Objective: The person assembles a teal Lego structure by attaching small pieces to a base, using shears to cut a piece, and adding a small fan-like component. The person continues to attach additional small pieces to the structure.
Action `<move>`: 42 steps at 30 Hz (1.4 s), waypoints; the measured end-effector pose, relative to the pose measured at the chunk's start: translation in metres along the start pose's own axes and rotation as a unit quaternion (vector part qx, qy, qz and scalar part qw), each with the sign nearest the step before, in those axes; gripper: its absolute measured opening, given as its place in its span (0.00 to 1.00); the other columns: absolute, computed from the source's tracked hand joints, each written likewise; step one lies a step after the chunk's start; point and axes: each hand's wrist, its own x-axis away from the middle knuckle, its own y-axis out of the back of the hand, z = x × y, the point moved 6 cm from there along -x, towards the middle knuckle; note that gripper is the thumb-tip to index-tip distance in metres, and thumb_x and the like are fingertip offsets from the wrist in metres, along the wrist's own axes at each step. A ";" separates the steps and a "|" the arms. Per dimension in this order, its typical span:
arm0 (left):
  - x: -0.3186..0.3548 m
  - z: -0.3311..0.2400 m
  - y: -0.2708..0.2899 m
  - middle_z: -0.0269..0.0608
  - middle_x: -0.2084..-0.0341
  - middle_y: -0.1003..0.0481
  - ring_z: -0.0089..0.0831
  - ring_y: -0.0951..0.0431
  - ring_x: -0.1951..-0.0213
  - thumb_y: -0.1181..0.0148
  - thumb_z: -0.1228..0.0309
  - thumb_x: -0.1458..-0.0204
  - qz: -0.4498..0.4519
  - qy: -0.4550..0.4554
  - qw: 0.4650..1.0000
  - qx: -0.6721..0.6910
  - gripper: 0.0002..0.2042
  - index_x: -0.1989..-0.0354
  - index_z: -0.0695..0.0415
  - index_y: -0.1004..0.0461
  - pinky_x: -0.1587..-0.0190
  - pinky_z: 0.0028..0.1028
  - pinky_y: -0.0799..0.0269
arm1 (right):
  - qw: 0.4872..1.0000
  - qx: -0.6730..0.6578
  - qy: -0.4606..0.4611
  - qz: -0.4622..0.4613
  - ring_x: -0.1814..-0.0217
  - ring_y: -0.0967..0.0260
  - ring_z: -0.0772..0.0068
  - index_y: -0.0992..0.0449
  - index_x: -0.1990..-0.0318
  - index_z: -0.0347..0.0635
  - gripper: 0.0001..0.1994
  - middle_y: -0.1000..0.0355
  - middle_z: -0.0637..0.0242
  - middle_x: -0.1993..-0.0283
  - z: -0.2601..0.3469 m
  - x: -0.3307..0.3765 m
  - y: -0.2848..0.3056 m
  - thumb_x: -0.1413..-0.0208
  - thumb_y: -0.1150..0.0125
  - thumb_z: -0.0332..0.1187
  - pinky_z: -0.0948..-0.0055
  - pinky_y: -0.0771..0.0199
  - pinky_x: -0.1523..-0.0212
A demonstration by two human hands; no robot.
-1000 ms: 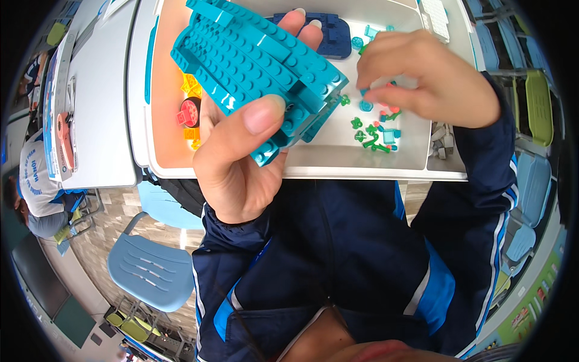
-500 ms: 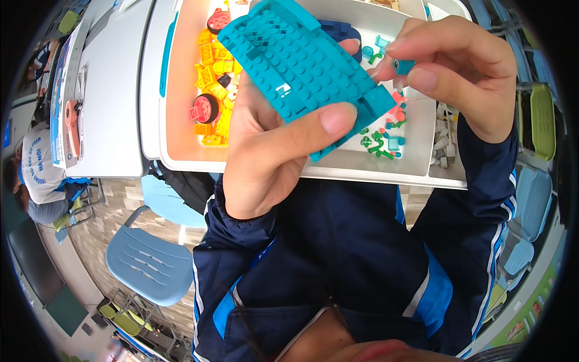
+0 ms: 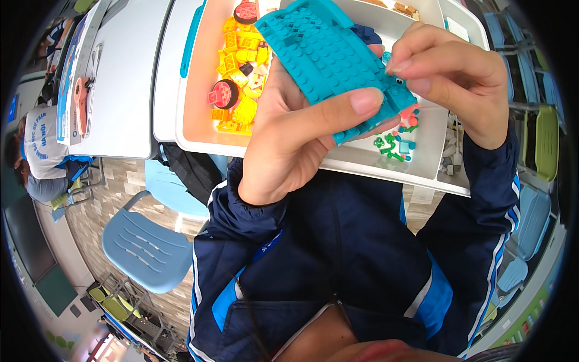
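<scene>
A long teal assembly of building bricks (image 3: 329, 57), studded on top, lies tilted in my left hand (image 3: 295, 133). The left thumb presses along its near edge, while the other fingers support it from below. My right hand (image 3: 461, 81) pinches a small teal brick with an eye-like dot (image 3: 399, 80) at the assembly's right end. The small brick touches or nearly touches the studs there; the fingertips partly hide it. Beneath both hands stands a white sorting tray (image 3: 362, 168).
Yellow bricks (image 3: 244, 111) fill the tray's left compartment, with red-and-black wheels (image 3: 225, 94) among them. Small green pieces (image 3: 389, 145) lie in the middle compartment, grey pieces (image 3: 451, 154) at right. A light-blue chair (image 3: 146, 250) stands at left, and a seated person (image 3: 45, 148) is farther off.
My right hand has brought the small brick down to the right end of the teal assembly. In the picture, the tray and left hand have shifted slightly rightward.
</scene>
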 end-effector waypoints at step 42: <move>-0.003 -0.003 -0.004 0.62 0.34 0.40 0.60 0.39 0.33 0.43 0.77 0.46 0.001 -0.028 0.999 0.036 0.36 0.29 0.63 0.51 0.39 0.58 0.31 | 0.839 0.512 -0.092 0.159 0.60 0.28 0.61 0.22 0.72 0.37 0.06 0.27 0.61 0.72 0.004 0.049 -0.036 0.59 0.32 0.26 0.62 0.30 0.57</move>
